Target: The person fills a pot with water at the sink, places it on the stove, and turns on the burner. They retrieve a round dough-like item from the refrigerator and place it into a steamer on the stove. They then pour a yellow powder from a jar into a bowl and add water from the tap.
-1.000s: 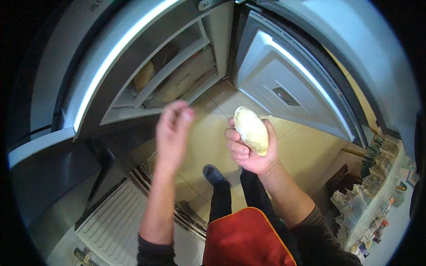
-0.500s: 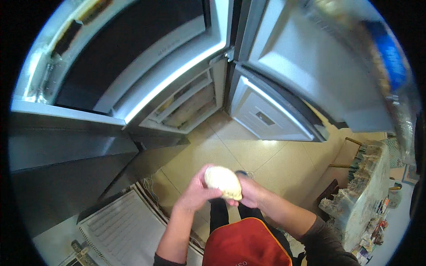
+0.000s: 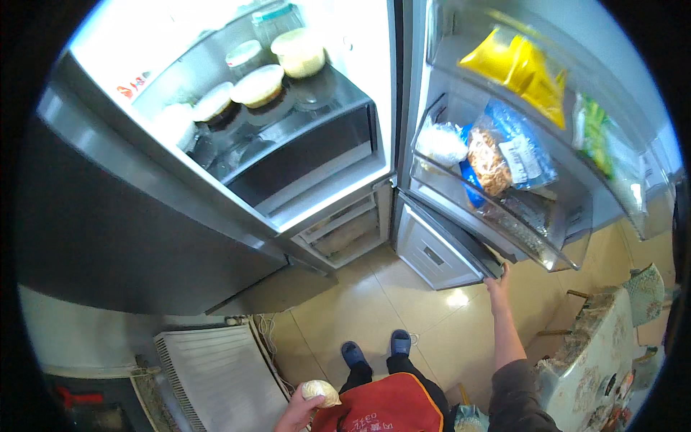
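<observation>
My left hand [image 3: 296, 412] is closed around a pale, rounded lump [image 3: 321, 393] at the lower edge, beside my red apron [image 3: 381, 409]. The lump is cream-coloured with a slightly pinched end; I cannot make out its kind. My right arm reaches forward and right. At its end, my right hand [image 3: 498, 284] grips the outer edge of the lower refrigerator door [image 3: 439, 248], which stands open. Above it, the upper refrigerator door [image 3: 421, 86] is open too, with bagged food on its shelves.
Lidded tubs [image 3: 258, 86] and jars stand on the lit shelf. A yellow packet [image 3: 515, 68] and a clear bag of brown food [image 3: 488, 162] sit in the door racks. A white radiator [image 3: 223, 381] is at lower left, a cloth-covered table [image 3: 586, 363] at lower right.
Both hands held the pale lump together before. Now the left hand alone has it, lower and farther left, while the right has moved out to the lower door. The view has shifted.
</observation>
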Motion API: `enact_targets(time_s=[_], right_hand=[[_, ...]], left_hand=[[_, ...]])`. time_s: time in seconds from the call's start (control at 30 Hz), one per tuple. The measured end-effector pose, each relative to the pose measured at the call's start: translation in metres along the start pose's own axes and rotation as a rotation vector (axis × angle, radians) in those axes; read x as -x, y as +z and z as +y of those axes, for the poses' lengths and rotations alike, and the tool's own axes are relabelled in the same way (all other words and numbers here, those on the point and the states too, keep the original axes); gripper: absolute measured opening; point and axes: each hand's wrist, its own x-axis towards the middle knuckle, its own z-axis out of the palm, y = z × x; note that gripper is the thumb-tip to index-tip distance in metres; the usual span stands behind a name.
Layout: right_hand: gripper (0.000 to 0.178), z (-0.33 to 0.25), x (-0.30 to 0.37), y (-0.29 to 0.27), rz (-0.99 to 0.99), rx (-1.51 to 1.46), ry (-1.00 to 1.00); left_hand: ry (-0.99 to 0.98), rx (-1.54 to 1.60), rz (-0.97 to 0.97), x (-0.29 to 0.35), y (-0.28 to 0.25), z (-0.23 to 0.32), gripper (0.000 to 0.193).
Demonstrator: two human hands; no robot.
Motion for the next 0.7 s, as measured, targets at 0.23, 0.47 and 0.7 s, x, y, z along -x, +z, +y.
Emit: enact_targets(time_s=[0.23,0.47,0.7], right_hand=[[0.078,0.021,0.053,0.010,-0.036,0.091,-0.142],[0.082,0.041,0.174,0.102,-0.459,0.339,-0.247],[0.044,-0.025,0.157,0.111,-0.911,0.371,-0.295]], left_hand=[[0.116,0.105,-0.112,0.012,0.034,-0.008,0.049],[0.208,-0.149,-0.154,0.006,0.092,0.023,0.050],[0.268,-0.487,-0.136,-0.045,0.087,0.026,0.068]])
